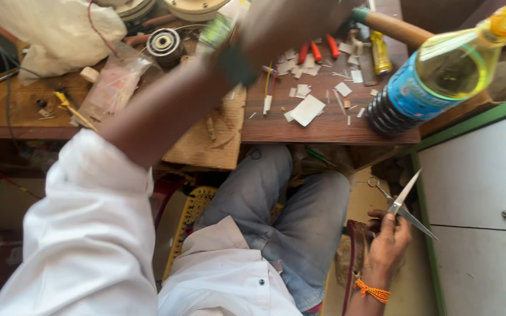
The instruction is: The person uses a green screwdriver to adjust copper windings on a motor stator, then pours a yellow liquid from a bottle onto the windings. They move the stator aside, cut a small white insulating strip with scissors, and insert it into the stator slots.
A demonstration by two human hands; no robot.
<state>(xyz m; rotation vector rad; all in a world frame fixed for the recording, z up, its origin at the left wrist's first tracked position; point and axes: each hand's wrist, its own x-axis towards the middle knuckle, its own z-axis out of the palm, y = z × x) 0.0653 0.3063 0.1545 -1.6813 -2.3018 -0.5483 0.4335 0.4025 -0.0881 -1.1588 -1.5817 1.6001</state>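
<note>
Two hands work apart: right hand (389, 243) grips open scissors (402, 202) low beside the knee; left hand (288, 20) reaches over the surface (323, 126), its grip blurred, unclear. Keep blades pointed away.

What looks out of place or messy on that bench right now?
White paper scraps lie scattered over the wooden bench, and the plastic bottle lies tipped at its right edge. The right hand holds open scissors below the bench.

Cluttered wooden workbench (329, 126), white cabinet (475, 175) with green frame alongside, warm daylight across both.
</note>
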